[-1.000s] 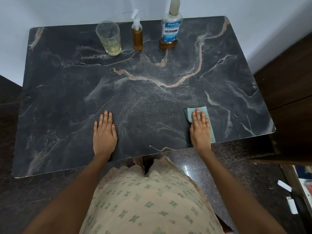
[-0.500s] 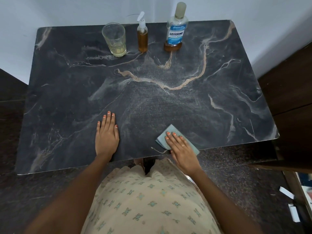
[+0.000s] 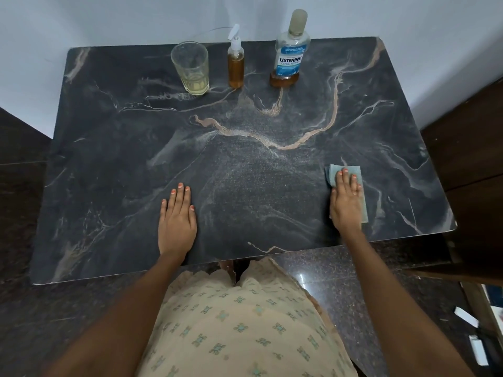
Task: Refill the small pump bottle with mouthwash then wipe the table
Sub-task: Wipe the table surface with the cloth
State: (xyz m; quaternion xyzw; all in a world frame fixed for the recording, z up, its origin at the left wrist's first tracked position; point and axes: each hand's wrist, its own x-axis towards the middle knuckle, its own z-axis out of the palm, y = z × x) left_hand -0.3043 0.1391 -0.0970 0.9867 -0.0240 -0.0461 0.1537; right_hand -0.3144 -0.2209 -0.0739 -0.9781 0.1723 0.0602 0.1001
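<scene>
Your right hand (image 3: pixel 345 202) lies flat on a folded blue-grey cleaning cloth (image 3: pixel 330 174) near the front right corner of the dark marble-patterned tabletop (image 3: pixel 109 159), its fingers (image 3: pixel 343 183) straight and close together, pressing down on the cloth, not gripping it. Your left hand (image 3: pixel 177 221) rests palm down on bare tabletop near the front edge, well apart from the cloth, fingers extended and holding nothing. The cloth looks thin, soft and light, so it should bunch or fold over if pushed from one edge. Spread your palm and fingers over its middle so the whole pad slides with the hand. The tabletop seems smooth and hard, and the cloth should glide easily on it. Along the back edge stand a clear drinking glass (image 3: pixel 192 66) with a little pale liquid at the bottom, the small pump bottle (image 3: pixel 236 66) filled with amber liquid nearly to its shoulder, and the Listerine mouthwash bottle (image 3: pixel 291 50), nearly empty with its cap on. The refill appears done, and wiping looks to be the step in hand. The pump bottle is narrow and tall, likely to tip at a nudge. Take it round the body below the pump if it must be moved. The glass is fragile, so wipe gently around it.
</scene>
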